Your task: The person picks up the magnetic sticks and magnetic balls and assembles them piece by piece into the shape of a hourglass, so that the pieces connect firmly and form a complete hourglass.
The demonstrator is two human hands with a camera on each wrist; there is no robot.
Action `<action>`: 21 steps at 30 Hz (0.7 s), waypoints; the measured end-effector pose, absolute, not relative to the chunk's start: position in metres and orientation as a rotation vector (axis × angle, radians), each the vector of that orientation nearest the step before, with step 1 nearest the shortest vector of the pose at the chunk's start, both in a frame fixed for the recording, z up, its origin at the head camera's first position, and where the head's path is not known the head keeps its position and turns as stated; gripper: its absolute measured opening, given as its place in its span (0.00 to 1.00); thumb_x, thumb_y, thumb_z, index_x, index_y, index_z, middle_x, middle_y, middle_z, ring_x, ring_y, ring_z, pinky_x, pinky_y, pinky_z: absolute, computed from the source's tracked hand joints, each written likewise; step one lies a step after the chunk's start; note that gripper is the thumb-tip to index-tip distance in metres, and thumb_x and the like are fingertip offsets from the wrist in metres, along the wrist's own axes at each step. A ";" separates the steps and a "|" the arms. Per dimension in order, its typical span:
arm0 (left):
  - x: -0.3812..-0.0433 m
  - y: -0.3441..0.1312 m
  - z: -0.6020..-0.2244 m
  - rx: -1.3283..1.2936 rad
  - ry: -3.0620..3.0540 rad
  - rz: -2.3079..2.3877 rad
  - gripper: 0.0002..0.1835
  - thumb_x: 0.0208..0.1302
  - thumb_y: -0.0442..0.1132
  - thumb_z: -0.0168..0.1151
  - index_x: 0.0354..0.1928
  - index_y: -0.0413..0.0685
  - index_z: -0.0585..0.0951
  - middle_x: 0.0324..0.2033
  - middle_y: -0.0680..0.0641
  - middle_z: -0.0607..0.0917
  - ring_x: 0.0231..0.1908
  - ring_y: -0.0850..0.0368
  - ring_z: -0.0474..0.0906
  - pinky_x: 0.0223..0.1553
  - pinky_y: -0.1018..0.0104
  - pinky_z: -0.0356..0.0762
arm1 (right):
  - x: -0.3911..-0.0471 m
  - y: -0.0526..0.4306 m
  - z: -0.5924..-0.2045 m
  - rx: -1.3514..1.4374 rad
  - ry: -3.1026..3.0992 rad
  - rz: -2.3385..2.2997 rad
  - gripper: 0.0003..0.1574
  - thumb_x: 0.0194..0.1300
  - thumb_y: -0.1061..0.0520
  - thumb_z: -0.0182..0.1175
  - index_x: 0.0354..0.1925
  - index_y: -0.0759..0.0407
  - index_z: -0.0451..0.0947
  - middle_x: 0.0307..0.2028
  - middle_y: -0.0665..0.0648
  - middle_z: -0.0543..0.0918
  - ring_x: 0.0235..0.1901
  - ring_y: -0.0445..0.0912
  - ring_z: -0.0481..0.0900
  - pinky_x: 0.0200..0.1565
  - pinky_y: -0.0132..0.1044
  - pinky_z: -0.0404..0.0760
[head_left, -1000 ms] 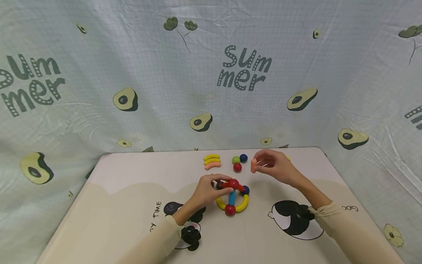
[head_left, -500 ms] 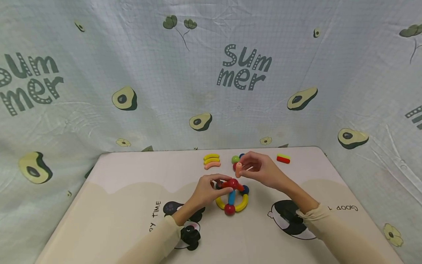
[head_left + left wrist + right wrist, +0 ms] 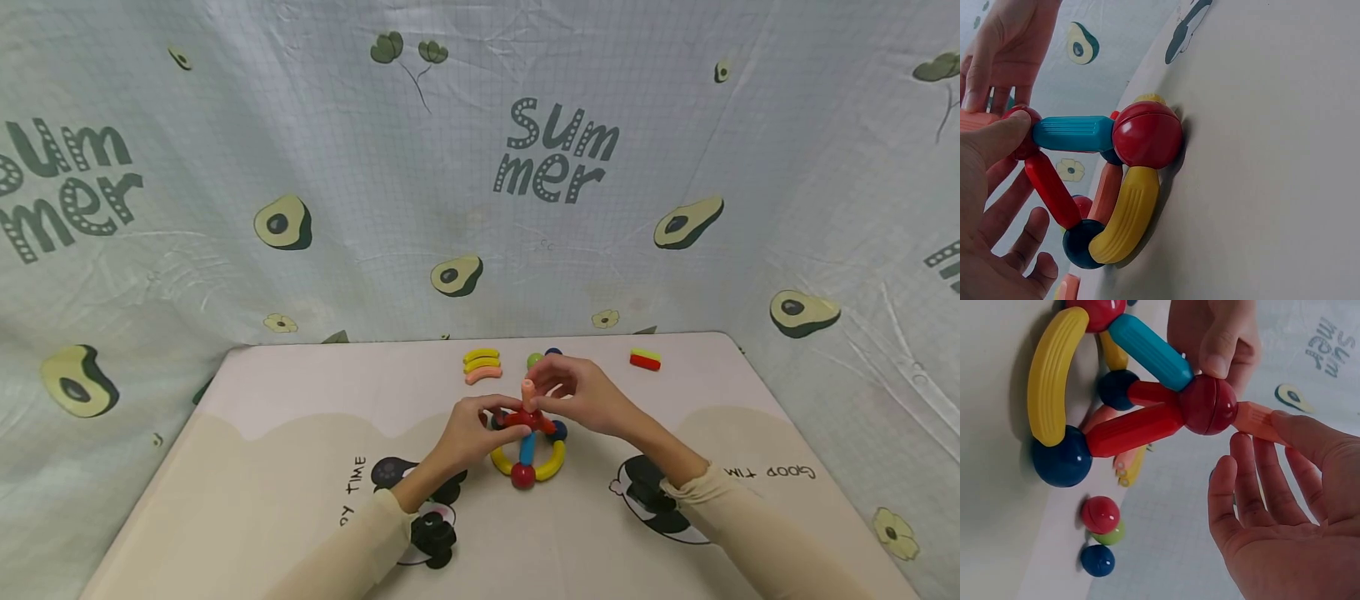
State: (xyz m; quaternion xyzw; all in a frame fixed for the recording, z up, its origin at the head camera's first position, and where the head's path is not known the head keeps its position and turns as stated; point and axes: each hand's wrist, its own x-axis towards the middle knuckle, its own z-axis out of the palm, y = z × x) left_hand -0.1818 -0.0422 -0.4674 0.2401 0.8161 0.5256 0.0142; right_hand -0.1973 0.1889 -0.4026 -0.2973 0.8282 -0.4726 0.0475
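Left hand (image 3: 471,433) narrow, thumb and fingers pinching the top red ball (image 3: 1207,406). Right hand (image 3: 583,397) pinches a salmon rod (image 3: 1256,420), upright, lower end touching that ball. Rod-and-ball frame (image 3: 527,450) stands beneath both hands on the printed tabletop (image 3: 292,475); avocado-patterned cloth (image 3: 360,167) hangs behind.

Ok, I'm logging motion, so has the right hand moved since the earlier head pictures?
Yes, the right hand moved left in the head view: it first hid the loose red stick, which now lies uncovered to its right.
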 end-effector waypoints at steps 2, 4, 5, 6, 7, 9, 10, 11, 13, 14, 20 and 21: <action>-0.182 -0.042 -0.469 0.757 2.542 1.641 0.18 0.64 0.44 0.74 0.54 0.49 0.88 0.39 0.52 0.89 0.38 0.53 0.77 0.36 0.67 0.76 | -0.197 0.189 -0.403 -0.913 2.534 -1.439 0.19 0.65 0.59 0.71 0.53 0.54 0.80 0.44 0.48 0.86 0.45 0.45 0.84 0.47 0.38 0.85; -0.183 -0.041 -0.469 0.762 2.541 1.646 0.18 0.64 0.44 0.74 0.54 0.49 0.88 0.39 0.52 0.89 0.38 0.52 0.77 0.36 0.67 0.76 | -0.197 0.189 -0.404 -0.917 2.535 -1.444 0.19 0.65 0.59 0.71 0.53 0.54 0.80 0.44 0.49 0.86 0.45 0.45 0.84 0.47 0.38 0.85; -0.182 -0.041 -0.469 0.760 2.543 1.646 0.18 0.64 0.44 0.74 0.54 0.49 0.88 0.39 0.52 0.89 0.38 0.52 0.77 0.37 0.66 0.76 | -0.197 0.188 -0.404 -0.919 2.539 -1.443 0.19 0.65 0.59 0.71 0.54 0.54 0.80 0.44 0.49 0.86 0.45 0.45 0.84 0.47 0.38 0.85; -0.182 -0.041 -0.469 0.753 2.543 1.645 0.18 0.64 0.44 0.74 0.54 0.49 0.88 0.39 0.52 0.89 0.38 0.52 0.77 0.37 0.66 0.76 | -0.197 0.188 -0.404 -0.922 2.540 -1.445 0.19 0.65 0.59 0.71 0.54 0.55 0.80 0.44 0.49 0.86 0.45 0.45 0.84 0.47 0.38 0.85; -0.182 -0.041 -0.469 0.753 2.541 1.647 0.17 0.64 0.44 0.74 0.54 0.49 0.88 0.39 0.52 0.89 0.38 0.52 0.78 0.37 0.66 0.76 | -0.196 0.188 -0.404 -0.923 2.543 -1.445 0.20 0.65 0.59 0.71 0.54 0.55 0.80 0.44 0.50 0.86 0.45 0.45 0.84 0.47 0.38 0.85; -0.181 -0.041 -0.468 0.734 2.538 1.647 0.18 0.64 0.45 0.74 0.54 0.50 0.88 0.39 0.52 0.89 0.39 0.52 0.78 0.36 0.67 0.76 | -0.196 0.186 -0.405 -0.926 2.550 -1.444 0.20 0.66 0.59 0.71 0.54 0.55 0.80 0.44 0.50 0.86 0.45 0.46 0.84 0.47 0.38 0.85; -0.181 -0.041 -0.467 0.727 2.536 1.649 0.18 0.64 0.44 0.74 0.54 0.50 0.88 0.40 0.51 0.89 0.39 0.52 0.78 0.35 0.68 0.76 | -0.196 0.186 -0.405 -0.924 2.554 -1.444 0.20 0.66 0.59 0.71 0.55 0.55 0.80 0.44 0.50 0.86 0.45 0.46 0.84 0.47 0.38 0.84; -0.181 -0.041 -0.467 0.724 2.533 1.651 0.17 0.64 0.44 0.74 0.54 0.50 0.88 0.40 0.51 0.89 0.39 0.51 0.78 0.35 0.68 0.76 | -0.196 0.186 -0.405 -0.921 2.558 -1.442 0.20 0.65 0.58 0.71 0.55 0.55 0.80 0.44 0.50 0.86 0.45 0.46 0.84 0.47 0.37 0.84; -0.181 -0.041 -0.468 0.725 2.527 1.654 0.17 0.64 0.44 0.74 0.54 0.49 0.88 0.40 0.50 0.89 0.39 0.51 0.78 0.33 0.69 0.76 | -0.195 0.185 -0.405 -0.919 2.562 -1.443 0.20 0.66 0.59 0.71 0.55 0.56 0.80 0.44 0.50 0.86 0.45 0.46 0.84 0.47 0.37 0.84; -0.182 -0.041 -0.468 0.726 2.525 1.655 0.17 0.64 0.44 0.74 0.54 0.49 0.88 0.40 0.50 0.89 0.39 0.51 0.78 0.32 0.69 0.76 | -0.195 0.185 -0.405 -0.915 2.564 -1.444 0.20 0.65 0.59 0.71 0.55 0.56 0.80 0.44 0.50 0.86 0.45 0.46 0.84 0.47 0.38 0.84; -0.182 -0.041 -0.470 0.725 2.539 1.641 0.17 0.64 0.44 0.74 0.53 0.49 0.88 0.39 0.50 0.89 0.38 0.52 0.77 0.31 0.70 0.76 | -0.194 0.186 -0.404 -0.920 2.561 -1.439 0.21 0.66 0.58 0.71 0.56 0.56 0.80 0.44 0.50 0.86 0.44 0.45 0.84 0.47 0.38 0.84; -0.182 -0.041 -0.470 0.723 2.540 1.641 0.17 0.64 0.44 0.74 0.53 0.49 0.88 0.39 0.51 0.89 0.38 0.52 0.78 0.32 0.70 0.76 | -0.194 0.187 -0.404 -0.922 2.565 -1.434 0.21 0.66 0.57 0.71 0.56 0.56 0.80 0.44 0.49 0.86 0.44 0.45 0.83 0.47 0.38 0.84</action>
